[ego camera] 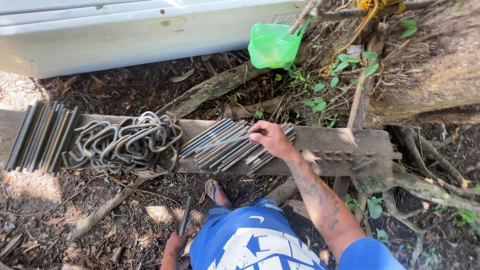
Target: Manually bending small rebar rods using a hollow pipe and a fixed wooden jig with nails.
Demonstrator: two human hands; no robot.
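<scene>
My right hand (270,139) pinches one straight rod (220,144) off the plank surface (330,142) — left hand (175,246) (low, near my knee) closed around a dark bar (185,216), kept ready.

I see the short straight rebar rods (232,147) lying side by side in a loose diagonal bundle on the worn wooden plank (320,142), grey, ribbed, some rusty. One rod (220,144) sits lifted on top, crosswise. A dark metal bar (185,216) points up, tilted, low over the leaf-littered ground.
</scene>
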